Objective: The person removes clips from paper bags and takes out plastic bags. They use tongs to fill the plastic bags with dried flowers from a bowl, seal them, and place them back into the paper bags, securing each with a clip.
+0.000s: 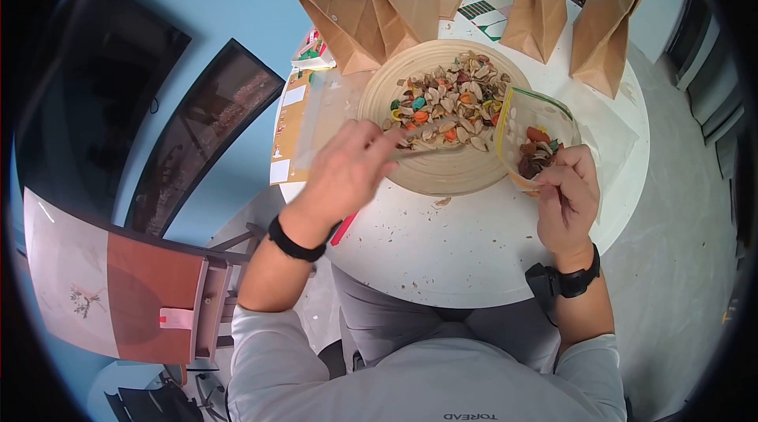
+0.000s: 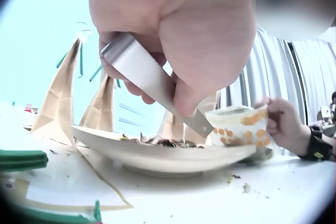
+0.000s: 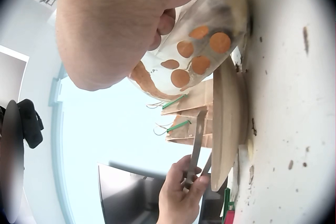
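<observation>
In the head view my left hand (image 1: 343, 173) reaches over the near left rim of a round wooden plate (image 1: 442, 175). It grips metal tongs (image 2: 149, 74), whose two arms reach over the plate; the tips lie at the dried petals. Potpourri (image 1: 466, 98) is heaped on the plate, mostly pale petals with orange, green and red pieces. At the plate's right side my right hand (image 1: 570, 201) pinches the edge of a clear zip pouch (image 2: 239, 127) printed with orange dots. The pouch gapes at the top, and darker potpourri pieces (image 1: 538, 155) lie inside it.
Brown paper bags (image 1: 410, 15) with green clips stand behind the plate, and more paper bags (image 1: 604, 27) stand at back right. A flat plastic bag (image 1: 320, 114) lies left of the plate. Crumbs dot the white table (image 1: 442, 256) near its front edge.
</observation>
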Demonstrator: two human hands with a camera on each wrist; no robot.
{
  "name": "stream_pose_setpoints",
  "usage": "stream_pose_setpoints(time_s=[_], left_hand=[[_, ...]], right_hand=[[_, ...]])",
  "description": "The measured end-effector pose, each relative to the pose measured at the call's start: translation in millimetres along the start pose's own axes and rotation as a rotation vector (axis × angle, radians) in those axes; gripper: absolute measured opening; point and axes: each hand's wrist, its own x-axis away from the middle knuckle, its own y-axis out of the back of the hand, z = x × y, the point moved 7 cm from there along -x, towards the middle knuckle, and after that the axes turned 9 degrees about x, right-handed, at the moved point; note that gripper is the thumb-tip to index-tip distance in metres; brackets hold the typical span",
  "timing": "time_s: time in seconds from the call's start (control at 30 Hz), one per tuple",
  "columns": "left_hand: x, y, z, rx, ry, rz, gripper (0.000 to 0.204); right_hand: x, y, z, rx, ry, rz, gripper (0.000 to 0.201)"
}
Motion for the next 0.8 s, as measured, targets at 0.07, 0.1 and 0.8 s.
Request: stream_pose_setpoints(time_s=[0.07,0.1,0.8], left_hand=[[0.0,-16.1,-10.1,-0.085,-0.021,0.048,0.047],[-1.3,-24.2,-7.7,-0.184,-0.010,0.039,0.046],[-31.9,-32.4,17.2,-0.237,0.012,-0.073,0.035]], right_hand=[[0.8,-0.5,-1.3,0.002,-0.001,-0.001,0.020],[1.1,-0.6,-1.7,0.003,-0.001,-0.001,0.020],[-1.1,-2.6,0.6,-0.013,-0.006,0.027,0.022]])
